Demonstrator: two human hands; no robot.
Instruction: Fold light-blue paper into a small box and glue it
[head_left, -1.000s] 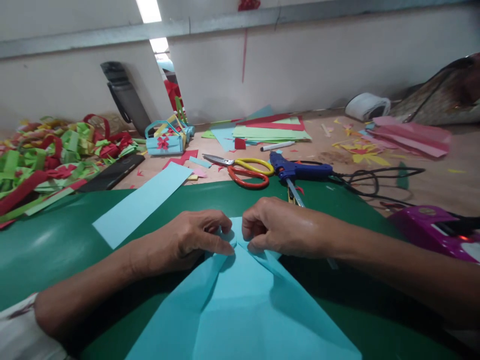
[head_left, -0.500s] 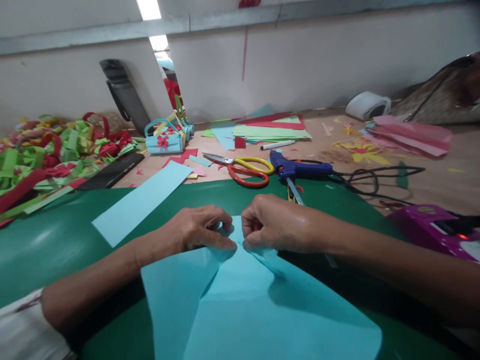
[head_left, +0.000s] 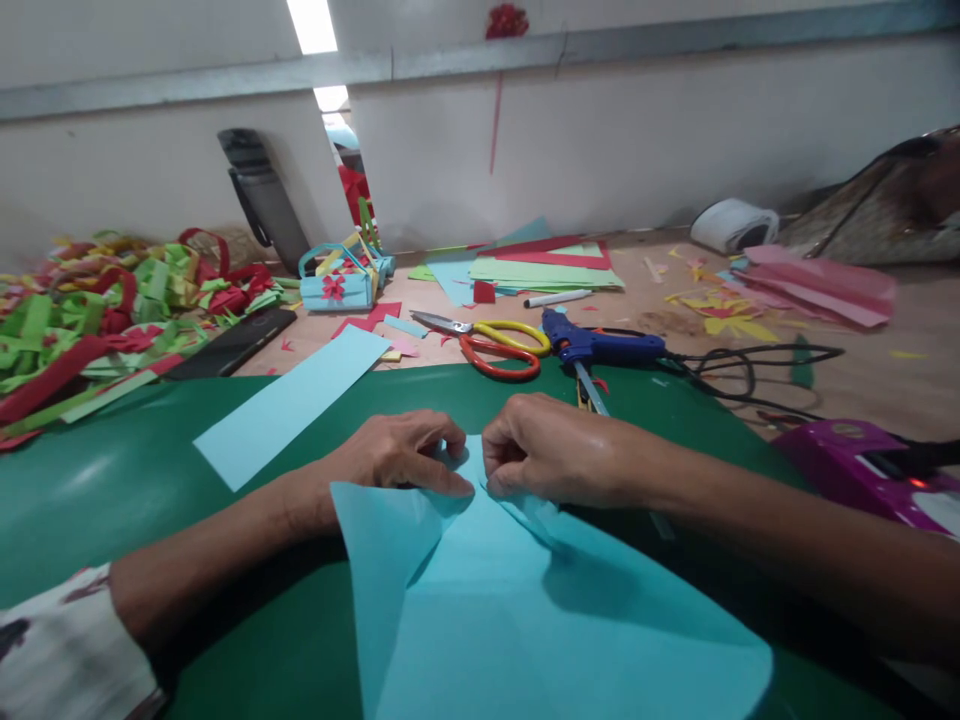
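A large light blue paper sheet (head_left: 517,620) spreads before me over the green mat, its two side edges folded inward near the far end. My left hand (head_left: 409,455) pinches the left folded edge, thumb pointing at the middle. Close beside it, my right hand (head_left: 536,450) is closed with curled fingers on the right folded edge. Only a narrow gap separates the two thumbs. Just beyond the hands lie scissors (head_left: 506,345) with yellow and orange handles and a blue glue gun (head_left: 600,343). A light blue paper strip (head_left: 292,408) rests to the left.
The green mat (head_left: 82,520) covers the table's near part. Coloured paper pieces (head_left: 112,310) pile up at left by a black phone (head_left: 232,343) and a dark bottle (head_left: 262,195). Small blue paper bags (head_left: 337,290) and stacked paper sheets (head_left: 544,270) stand behind. A purple power strip (head_left: 862,470) sits right.
The left flap of the blue paper has risen and swung inward. Both hands keep nearly the same hold. The view has tilted slightly upward.
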